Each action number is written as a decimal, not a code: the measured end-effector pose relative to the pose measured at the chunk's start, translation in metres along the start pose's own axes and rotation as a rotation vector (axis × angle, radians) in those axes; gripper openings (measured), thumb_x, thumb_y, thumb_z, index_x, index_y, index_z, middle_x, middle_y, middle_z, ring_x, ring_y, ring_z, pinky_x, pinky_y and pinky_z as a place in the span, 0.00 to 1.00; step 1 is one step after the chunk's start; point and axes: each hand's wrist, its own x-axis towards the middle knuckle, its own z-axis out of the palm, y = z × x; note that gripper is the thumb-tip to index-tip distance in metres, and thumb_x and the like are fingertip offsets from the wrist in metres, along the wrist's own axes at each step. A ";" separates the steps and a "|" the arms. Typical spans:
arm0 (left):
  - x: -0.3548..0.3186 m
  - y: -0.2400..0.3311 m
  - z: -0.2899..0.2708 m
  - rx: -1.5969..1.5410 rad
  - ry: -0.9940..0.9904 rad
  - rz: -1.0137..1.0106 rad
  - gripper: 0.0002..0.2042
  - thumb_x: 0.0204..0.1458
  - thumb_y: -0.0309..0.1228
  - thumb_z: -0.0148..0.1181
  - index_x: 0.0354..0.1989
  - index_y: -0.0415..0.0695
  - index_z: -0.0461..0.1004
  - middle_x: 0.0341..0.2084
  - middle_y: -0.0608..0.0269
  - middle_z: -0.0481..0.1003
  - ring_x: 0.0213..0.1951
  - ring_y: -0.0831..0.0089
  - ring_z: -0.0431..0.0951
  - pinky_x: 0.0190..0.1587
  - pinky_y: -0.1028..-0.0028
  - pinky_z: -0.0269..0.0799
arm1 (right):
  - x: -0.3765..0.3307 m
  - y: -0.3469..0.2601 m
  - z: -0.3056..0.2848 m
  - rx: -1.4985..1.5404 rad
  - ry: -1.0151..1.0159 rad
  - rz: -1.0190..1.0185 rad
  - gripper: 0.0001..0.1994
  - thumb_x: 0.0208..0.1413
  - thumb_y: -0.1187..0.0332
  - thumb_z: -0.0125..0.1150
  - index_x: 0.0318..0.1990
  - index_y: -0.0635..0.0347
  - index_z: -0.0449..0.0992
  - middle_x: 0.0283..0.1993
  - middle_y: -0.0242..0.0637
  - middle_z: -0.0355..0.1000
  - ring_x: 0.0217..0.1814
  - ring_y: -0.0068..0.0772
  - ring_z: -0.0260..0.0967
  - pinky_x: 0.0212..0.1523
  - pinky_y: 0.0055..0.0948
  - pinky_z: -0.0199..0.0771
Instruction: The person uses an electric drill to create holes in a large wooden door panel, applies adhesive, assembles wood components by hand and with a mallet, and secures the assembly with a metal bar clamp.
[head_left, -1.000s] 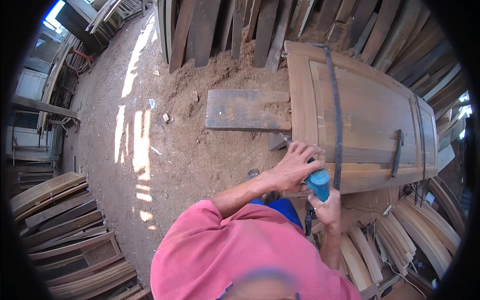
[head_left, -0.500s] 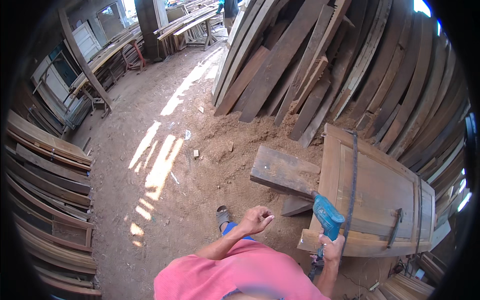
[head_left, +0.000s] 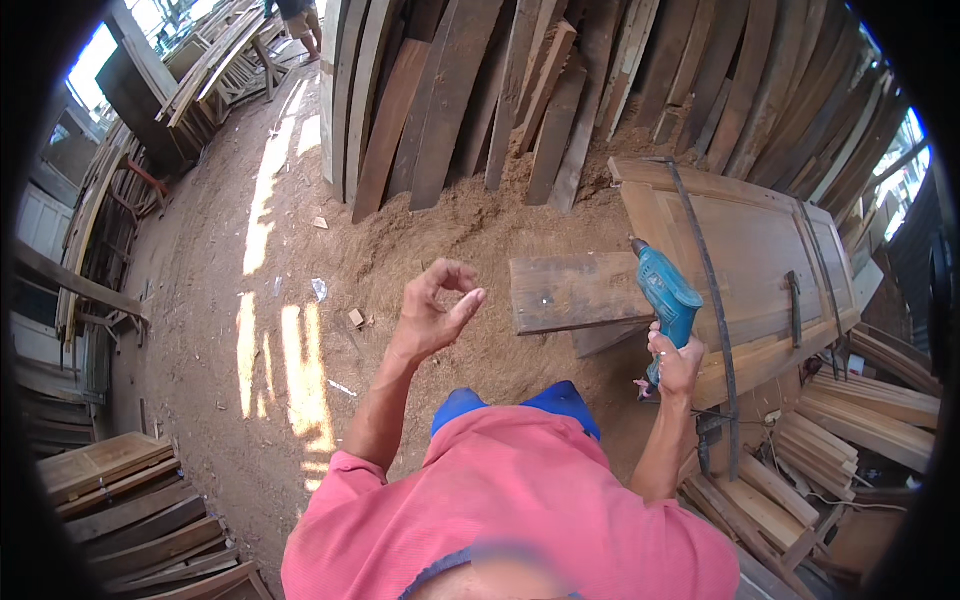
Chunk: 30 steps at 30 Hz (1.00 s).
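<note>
My right hand [head_left: 677, 362] is wrapped round the grip of a teal power drill [head_left: 668, 295]. The drill's dark chuck points away from me, over the edge of a wooden panel door [head_left: 755, 260]. My left hand [head_left: 437, 310] is raised over the floor with its fingers curled toward the thumb; anything between the fingertips is too small to make out. Between the hands lies a worn, thick plank [head_left: 580, 290], with a small pale spot on its top. Dark clamp bars [head_left: 703, 250] cross the door, and a hammer-like tool [head_left: 793, 310] rests on it.
Tall dark boards [head_left: 460, 100] lean along the far side above heaped sawdust [head_left: 450, 235]. Stacked timber lies at the lower right [head_left: 790, 480] and stacked panels at the lower left [head_left: 110, 465]. Another person [head_left: 300, 20] stands far off at the upper left.
My view has turned and the drill has come up and away from the plank's end, still in my right hand. My left hand has risen, moving left and away from my body.
</note>
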 end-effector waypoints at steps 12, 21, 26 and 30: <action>0.184 0.202 -0.074 -0.221 -0.006 1.305 0.33 0.43 0.23 0.78 0.57 0.40 0.65 0.38 0.57 0.77 0.39 0.67 0.79 0.44 0.67 0.79 | 0.027 0.010 0.038 0.004 0.121 0.093 0.07 0.49 0.78 0.67 0.37 0.67 0.79 0.27 0.31 0.72 0.24 0.19 0.67 0.27 0.21 0.65; 0.257 0.230 -0.071 -0.164 -0.042 1.505 0.24 0.51 0.21 0.71 0.56 0.39 0.68 0.39 0.55 0.78 0.39 0.66 0.80 0.42 0.67 0.80 | 0.108 0.014 0.067 0.027 0.056 0.037 0.09 0.47 0.75 0.66 0.37 0.67 0.78 0.27 0.30 0.72 0.26 0.19 0.67 0.28 0.21 0.66; 0.315 0.205 -0.038 -0.275 -0.009 1.421 0.20 0.55 0.20 0.66 0.56 0.38 0.70 0.39 0.53 0.79 0.39 0.66 0.81 0.41 0.68 0.81 | 0.148 0.010 0.068 0.043 0.083 0.086 0.07 0.48 0.73 0.67 0.34 0.66 0.79 0.27 0.29 0.72 0.26 0.18 0.67 0.27 0.22 0.65; 0.383 0.147 0.036 -0.523 0.020 1.098 0.16 0.59 0.20 0.63 0.55 0.38 0.72 0.39 0.52 0.80 0.39 0.66 0.81 0.40 0.68 0.82 | 0.160 -0.021 0.052 -0.146 0.272 0.297 0.08 0.48 0.72 0.66 0.35 0.67 0.79 0.27 0.30 0.72 0.26 0.20 0.67 0.29 0.23 0.64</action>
